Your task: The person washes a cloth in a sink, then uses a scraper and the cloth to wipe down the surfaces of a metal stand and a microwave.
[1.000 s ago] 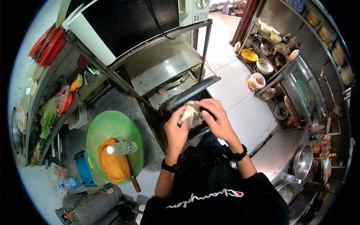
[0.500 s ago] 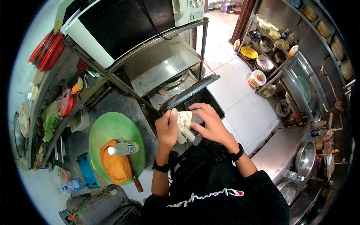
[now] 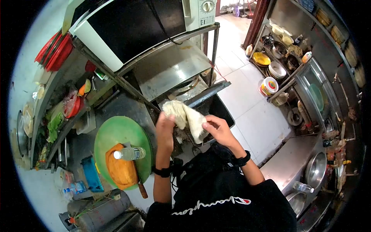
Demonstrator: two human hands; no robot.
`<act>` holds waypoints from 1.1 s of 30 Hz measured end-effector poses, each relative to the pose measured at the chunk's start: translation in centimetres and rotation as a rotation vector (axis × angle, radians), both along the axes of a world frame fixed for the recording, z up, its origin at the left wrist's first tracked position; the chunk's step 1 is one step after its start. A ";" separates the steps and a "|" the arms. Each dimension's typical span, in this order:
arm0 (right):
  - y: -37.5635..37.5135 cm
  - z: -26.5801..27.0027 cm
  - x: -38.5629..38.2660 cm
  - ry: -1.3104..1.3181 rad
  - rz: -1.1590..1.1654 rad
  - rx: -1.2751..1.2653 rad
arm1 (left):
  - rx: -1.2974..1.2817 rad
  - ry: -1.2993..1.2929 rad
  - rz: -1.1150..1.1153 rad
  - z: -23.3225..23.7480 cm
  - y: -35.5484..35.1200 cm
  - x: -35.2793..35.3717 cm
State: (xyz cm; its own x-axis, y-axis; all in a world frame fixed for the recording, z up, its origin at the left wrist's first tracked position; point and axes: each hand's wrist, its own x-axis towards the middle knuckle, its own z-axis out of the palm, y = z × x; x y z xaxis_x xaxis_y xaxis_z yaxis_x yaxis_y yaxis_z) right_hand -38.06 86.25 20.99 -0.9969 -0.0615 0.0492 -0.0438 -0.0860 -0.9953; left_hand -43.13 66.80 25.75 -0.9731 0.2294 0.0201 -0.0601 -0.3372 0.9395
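A cream-coloured cloth or glove (image 3: 185,117) hangs between my two hands, spread in two drooping parts; its exact kind is hard to make out. My left hand (image 3: 165,125) is at its left end, blurred, with the fingers against the fabric. The fingers of my right hand (image 3: 217,129) pinch the right end. Under the cloth, partly hidden, is a black bin (image 3: 228,110). To the left, a green round board (image 3: 104,135) carries a wooden tray (image 3: 116,170), a clear bottle (image 3: 133,153) lying on its side and a knife (image 3: 142,189).
A microwave (image 3: 131,31) sits on a metal rack (image 3: 174,69) ahead. Shelves with red baskets (image 3: 56,52) and vegetables curve along the left. On the right are a white bucket (image 3: 269,86), stacked bowls and a steel counter (image 3: 284,154) with metal bowls. Gas cylinders (image 3: 104,212) lie lower left.
The cloth was bunched between my hands and now hangs stretched wider and higher. My left hand has moved slightly left, and my right hand now pinches the fabric. The view has shifted slightly.
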 end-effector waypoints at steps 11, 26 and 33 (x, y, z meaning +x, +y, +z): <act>1.3 1.0 -1.0 0.284 -0.203 0.521 | -0.271 0.004 -0.091 -5.4 2.9 2.1; 2.2 -0.5 0.0 -0.025 -0.112 0.176 | 0.172 -0.380 -0.384 -2.3 5.4 -1.8; 5.3 -1.9 -2.0 -0.310 -0.221 0.082 | -0.649 -0.222 -0.114 -4.7 9.2 -3.5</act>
State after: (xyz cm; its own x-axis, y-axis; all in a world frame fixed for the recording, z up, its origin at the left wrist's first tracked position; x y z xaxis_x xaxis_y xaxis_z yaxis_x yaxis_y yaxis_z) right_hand -40.02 91.50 19.08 -0.9533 0.1651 -0.2530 0.2520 -0.0275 -0.9673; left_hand -46.59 76.02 21.07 -0.9074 0.2286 -0.3526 -0.2759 0.3088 0.9102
